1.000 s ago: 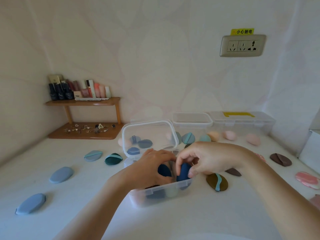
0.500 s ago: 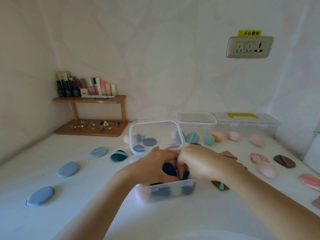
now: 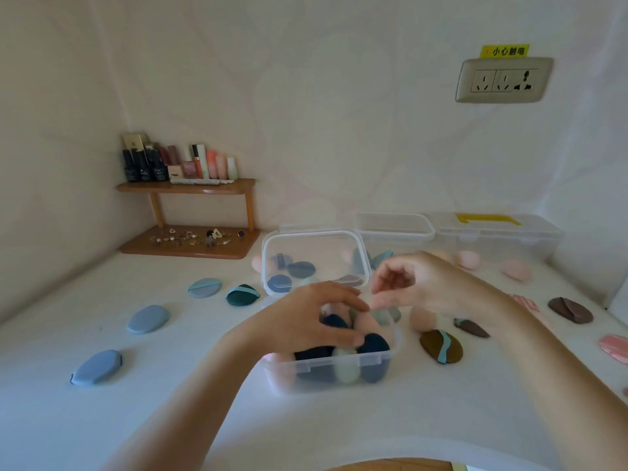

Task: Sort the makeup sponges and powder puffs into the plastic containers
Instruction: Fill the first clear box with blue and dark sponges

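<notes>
A clear plastic container (image 3: 326, 372) sits nearest, its longer side facing the person. Dark blue sponges (image 3: 373, 343) and a mint sponge (image 3: 345, 367) are packed inside, standing roughly on end with the narrower tips upward. The left hand (image 3: 316, 317) reaches in from above, fingers curved down over the sponges with the thumb against a dark one (whether it actually grips cannot be told). Just right of the container lies a brown puff (image 3: 440, 346), its long axis and blue strap running near to far. The right hand (image 3: 424, 283) hovers over the container's far right corner, fingers loosely curled and holding nothing. Behind both hands the lid (image 3: 314, 256) stands upright. Two blue puffs (image 3: 97, 367) lie well apart to the left, and more clear containers (image 3: 394, 227) line the wall.
</notes>
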Motion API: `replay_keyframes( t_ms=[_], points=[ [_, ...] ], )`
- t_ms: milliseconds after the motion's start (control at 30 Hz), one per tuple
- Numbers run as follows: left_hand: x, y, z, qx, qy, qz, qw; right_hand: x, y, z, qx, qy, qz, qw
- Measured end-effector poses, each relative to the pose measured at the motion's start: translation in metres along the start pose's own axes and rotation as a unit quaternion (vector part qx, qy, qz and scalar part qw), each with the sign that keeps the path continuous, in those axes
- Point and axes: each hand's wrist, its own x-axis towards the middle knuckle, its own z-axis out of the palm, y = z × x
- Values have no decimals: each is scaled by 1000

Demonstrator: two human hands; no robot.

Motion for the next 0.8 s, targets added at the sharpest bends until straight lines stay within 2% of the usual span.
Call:
replay_keyframes(
  t_ms=[67, 133, 200, 233, 300, 367, 433, 500, 600, 700, 733, 800],
  points=[
    [0, 1, -7, -81, 106, 33, 991, -2, 16, 10, 57, 4, 20, 998],
    [0, -2, -18, -154, 270, 43, 949, 0, 27, 20, 75, -2, 25, 997],
    [1, -14, -29, -148, 404, -11, 902, 5, 29, 24, 129, -20, 21, 991],
    [3, -22, -35, -138, 436, -72, 886, 6, 29, 25, 152, -30, 20, 988],
    [5, -38, -40, -189, 411, -205, 868, 6, 29, 23, 151, -46, 21, 987],
    [9, -46, -41, -353, 350, -285, 819, 4, 36, 21, 115, -82, 24, 990],
    [8, -47, -39, -491, 293, -290, 767, 0, 42, 21, 80, -128, 13, 989],
    [4, -48, -40, -557, 269, -258, 742, -4, 45, 23, 63, -159, 12, 985],
    [1, -50, -43, -635, 245, -191, 707, -7, 43, 28, 70, -150, -1, 986],
    [2, -52, -43, -640, 233, -150, 717, -6, 40, 31, 67, -120, -3, 990],
    [2, -55, -43, -623, 232, -139, 734, -6, 39, 31, 70, -115, -4, 991],
    [2, -59, -43, -562, 215, -111, 791, -6, 38, 31, 90, -111, -6, 990]
  ],
)
